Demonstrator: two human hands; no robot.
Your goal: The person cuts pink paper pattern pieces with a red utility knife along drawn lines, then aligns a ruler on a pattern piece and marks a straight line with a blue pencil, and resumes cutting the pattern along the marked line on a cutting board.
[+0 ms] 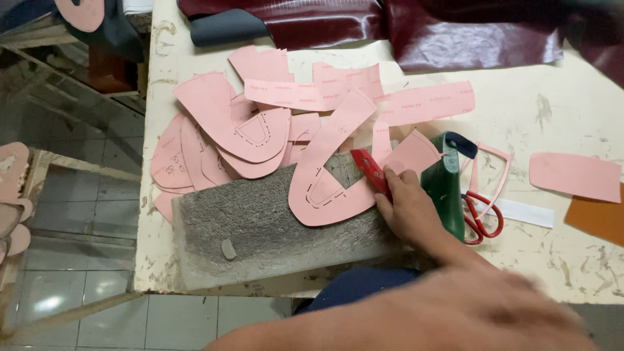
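My right hand [403,208] is shut on a red utility knife [369,170], whose tip rests on a long curved pink paper pattern [328,166]. That pattern lies across a rough grey cutting board [260,231] at the near edge of the table. A dark green piece of material [443,188] stands just to the right of the hand. A blurred forearm [455,312] crosses the bottom of the view. No left hand can be made out.
Several pink pattern pieces [221,130] are heaped behind the board on the pale, stained table [552,117]. Red-handled scissors [482,218] and a white strip [523,212] lie right of the green piece. Maroon leather [468,32] covers the far edge. Tiled floor lies to the left.
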